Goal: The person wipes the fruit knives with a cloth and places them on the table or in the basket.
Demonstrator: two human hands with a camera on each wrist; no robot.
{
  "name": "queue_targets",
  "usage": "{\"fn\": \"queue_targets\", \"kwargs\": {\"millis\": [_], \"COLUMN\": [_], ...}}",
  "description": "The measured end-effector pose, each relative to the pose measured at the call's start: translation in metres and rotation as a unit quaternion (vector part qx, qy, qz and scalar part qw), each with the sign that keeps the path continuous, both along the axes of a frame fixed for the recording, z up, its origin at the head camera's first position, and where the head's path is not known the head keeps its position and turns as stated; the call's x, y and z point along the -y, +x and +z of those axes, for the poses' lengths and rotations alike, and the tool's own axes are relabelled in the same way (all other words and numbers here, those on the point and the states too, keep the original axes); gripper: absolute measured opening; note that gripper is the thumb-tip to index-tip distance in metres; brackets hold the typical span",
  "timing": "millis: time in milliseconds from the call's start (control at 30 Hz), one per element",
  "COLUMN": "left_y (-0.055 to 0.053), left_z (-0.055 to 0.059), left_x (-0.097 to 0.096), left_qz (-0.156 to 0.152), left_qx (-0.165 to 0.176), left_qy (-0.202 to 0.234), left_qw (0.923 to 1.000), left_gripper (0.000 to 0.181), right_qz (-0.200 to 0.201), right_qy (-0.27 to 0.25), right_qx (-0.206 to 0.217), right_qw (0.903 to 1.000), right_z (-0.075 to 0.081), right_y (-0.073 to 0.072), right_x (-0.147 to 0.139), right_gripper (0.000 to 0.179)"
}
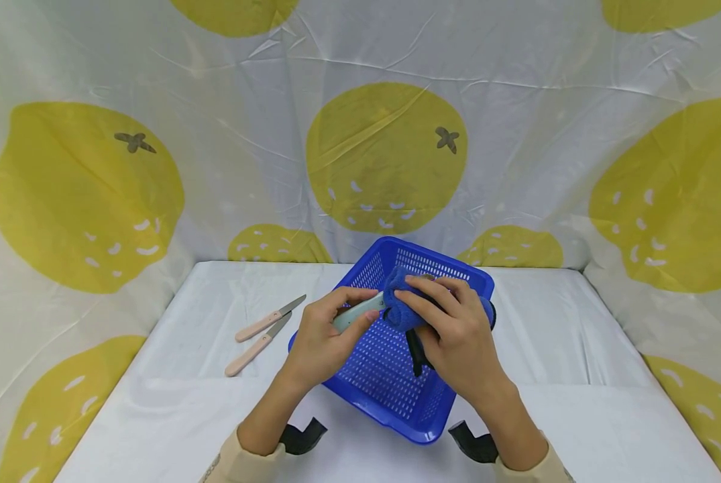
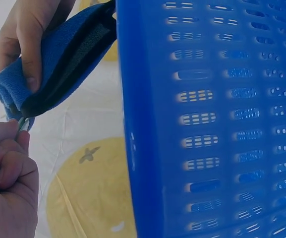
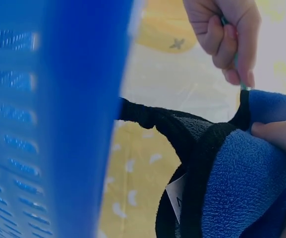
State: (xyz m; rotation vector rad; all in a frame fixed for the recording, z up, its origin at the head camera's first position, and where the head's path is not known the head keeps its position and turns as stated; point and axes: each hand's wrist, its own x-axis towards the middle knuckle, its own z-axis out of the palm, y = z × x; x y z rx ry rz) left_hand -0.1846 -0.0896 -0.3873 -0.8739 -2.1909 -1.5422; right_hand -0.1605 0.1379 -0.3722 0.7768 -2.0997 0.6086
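My left hand grips the pale green handle of a knife, thumb and fingers pinching it near the cloth. My right hand holds a blue towel cloth with black edging, folded around the knife's other end, so the blade is mostly hidden. Both hands are above a blue perforated basket. From the right wrist, the cloth shows a grey inner side and a white label, and the left hand is at its far edge. In the left wrist view the cloth hangs from the right hand.
Two knives with pale pink handles lie on the white-covered table, left of the basket, their blades pointing to the back right. A lemon-patterned curtain stands behind the table and at both sides. Black straps show at the wrists.
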Motion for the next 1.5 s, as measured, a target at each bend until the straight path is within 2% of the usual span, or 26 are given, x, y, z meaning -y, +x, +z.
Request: {"fn": "queue_targets", "kwargs": {"millis": [600,800,1000,1300,1400,1500], "left_y": [0.002,0.004,0.002,0.000,0.000,-0.001], "left_z": [0.003,0.005,0.004,0.003,0.002,0.002], "left_x": [0.002,0.002,0.003,0.004,0.004,0.004], "left_qz": [-0.005,-0.005,-0.019,-0.028,-0.024,-0.021], "left_qx": [0.006,0.028,0.058,0.072,0.078,0.078], "left_qy": [0.003,0.002,0.020,0.032,0.031,0.031], "left_qw": [1.0000,0.9996,0.9979,0.9965,0.9962,0.9963], "left_gripper": [0.027,0.026,0.027,0.027,0.027,0.026], "right_qz": [-0.027,-0.034,-0.045,-0.062,-0.058,-0.035], "right_qy": [-0.045,-0.062,-0.086,-0.107,-0.112,-0.116], "right_qx": [0.010,0.003,-0.006,0.003,0.005,0.007], "right_qw": [0.9986,0.9975,0.9953,0.9923,0.9920,0.9926], "right_z": [0.002,0.003,0.005,0.002,0.004,0.006], "right_y": [-0.009,-0.011,-0.016,-0.023,-0.020,-0.015], "right_x": [-0.019,-0.025,-0.037,-0.050,-0.050,-0.047], "right_gripper": [0.042,0.045,0.047,0.048,0.049,0.051]}}
